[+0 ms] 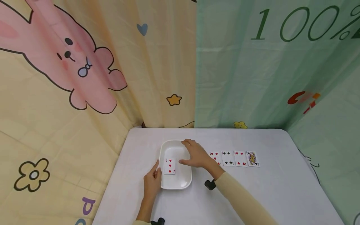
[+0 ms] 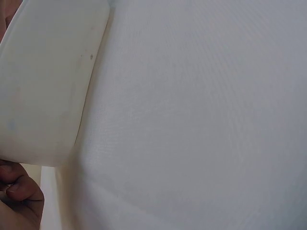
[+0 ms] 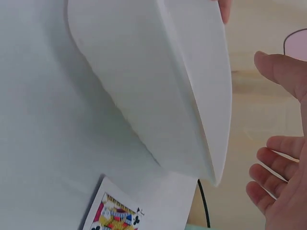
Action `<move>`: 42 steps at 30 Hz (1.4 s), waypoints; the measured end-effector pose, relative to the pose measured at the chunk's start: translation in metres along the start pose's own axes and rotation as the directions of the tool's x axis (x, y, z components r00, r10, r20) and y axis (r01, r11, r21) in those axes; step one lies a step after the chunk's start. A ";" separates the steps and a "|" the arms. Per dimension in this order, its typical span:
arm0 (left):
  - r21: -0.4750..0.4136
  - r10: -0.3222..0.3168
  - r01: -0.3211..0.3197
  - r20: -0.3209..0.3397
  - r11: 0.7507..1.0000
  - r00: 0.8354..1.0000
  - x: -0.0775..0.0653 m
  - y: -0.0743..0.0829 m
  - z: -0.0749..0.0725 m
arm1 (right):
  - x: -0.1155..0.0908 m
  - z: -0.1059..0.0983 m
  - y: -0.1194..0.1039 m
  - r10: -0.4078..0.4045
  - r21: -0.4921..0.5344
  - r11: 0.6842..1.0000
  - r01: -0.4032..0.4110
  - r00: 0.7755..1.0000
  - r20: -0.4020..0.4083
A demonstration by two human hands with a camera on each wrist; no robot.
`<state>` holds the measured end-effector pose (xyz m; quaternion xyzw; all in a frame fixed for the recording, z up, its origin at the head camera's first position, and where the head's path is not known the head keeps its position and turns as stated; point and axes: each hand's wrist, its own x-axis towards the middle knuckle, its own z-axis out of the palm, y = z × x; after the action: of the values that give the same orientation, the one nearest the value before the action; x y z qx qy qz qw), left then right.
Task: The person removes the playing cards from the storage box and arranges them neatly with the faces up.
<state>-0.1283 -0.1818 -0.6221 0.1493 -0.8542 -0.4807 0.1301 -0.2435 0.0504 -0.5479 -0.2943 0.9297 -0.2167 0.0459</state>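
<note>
A white tray (image 1: 184, 182) sits on the table, with a three of hearts (image 1: 170, 166) lying face up inside it. On the tray's left side, my left hand (image 1: 152, 181) holds the rim between thumb and fingers. In the left wrist view its curled fingers (image 2: 24, 189) show right at the tray's wall. My right hand (image 1: 198, 154) hovers over the tray's right edge, thumb and fingers spread with nothing between them. The right wrist view shows that hand's fingers (image 3: 283, 167) apart from the tray wall (image 3: 129, 67).
Right of the tray, a row of face-up cards lies on the white table (image 1: 270, 193): a hearts card (image 1: 215, 157) partly behind my right hand, a clubs card (image 1: 227, 158), another hearts card (image 1: 240, 158) and a clubs face card (image 1: 252, 159). Curtains (image 1: 168, 62) hang behind.
</note>
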 end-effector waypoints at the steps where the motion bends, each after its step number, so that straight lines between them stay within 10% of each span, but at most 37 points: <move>1: -0.002 -0.002 0.002 0.000 1.000 1.000 0.000 -0.001 0.000 | 0.003 0.004 -0.004 -0.002 0.003 1.000 0.002 1.000 0.011; 26: -0.020 0.082 -0.083 -0.035 0.996 0.996 0.000 -0.002 0.001 | 0.034 0.063 -0.036 0.057 -0.185 0.983 -0.011 0.968 0.243; 42: -0.013 0.087 -0.088 -0.044 0.996 0.995 0.002 -0.005 0.001 | 0.032 0.073 -0.041 0.070 -0.241 0.970 -0.018 0.976 0.208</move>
<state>-0.1297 -0.1843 -0.6262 0.1211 -0.8532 -0.4778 0.1707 -0.2327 -0.0253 -0.5945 -0.2986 0.9448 -0.0697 0.1155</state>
